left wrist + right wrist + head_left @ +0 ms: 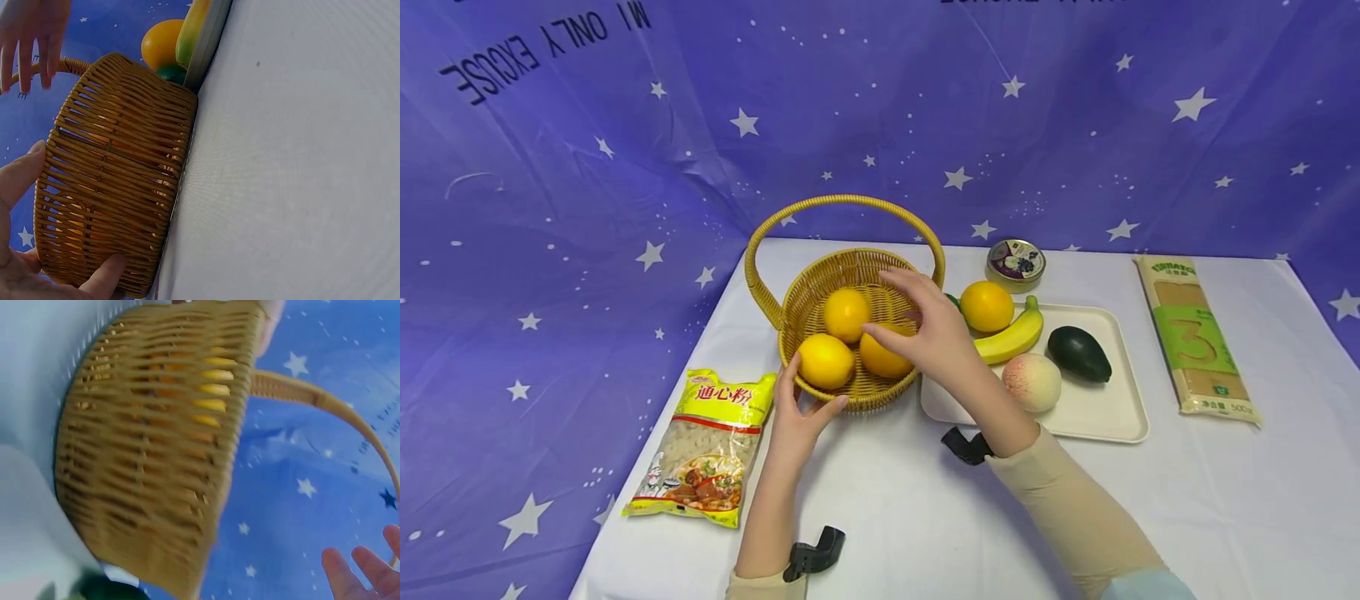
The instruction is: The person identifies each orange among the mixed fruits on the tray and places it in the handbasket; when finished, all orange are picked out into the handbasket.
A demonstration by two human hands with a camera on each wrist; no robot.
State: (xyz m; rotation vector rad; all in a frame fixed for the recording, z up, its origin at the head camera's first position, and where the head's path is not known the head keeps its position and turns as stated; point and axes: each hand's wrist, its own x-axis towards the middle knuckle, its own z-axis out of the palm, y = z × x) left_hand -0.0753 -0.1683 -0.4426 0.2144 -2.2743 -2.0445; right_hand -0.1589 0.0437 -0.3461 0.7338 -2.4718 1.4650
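Note:
A wicker basket (865,402) with a tall arched handle stands on the white table. Inside it lie a lemon (826,362) and two oranges, one at the back (847,315) and one at the right (880,358), partly covered by the right hand. My left hand (799,421) holds the basket by its near left side, fingers at the rim and thumb against the woven wall (112,187). Over the basket's right side hovers my right hand (936,333), fingers spread and holding nothing; the right wrist view shows its fingertips (340,572) above the rim.
Right of the basket, a cream tray (1120,408) bears an orange (987,307), a banana (1015,335), a peach (1032,382) and an avocado (1079,354). Behind it stands a round tin (1016,265). A pasta bag (703,450) lies left, a noodle pack (1198,337) far right.

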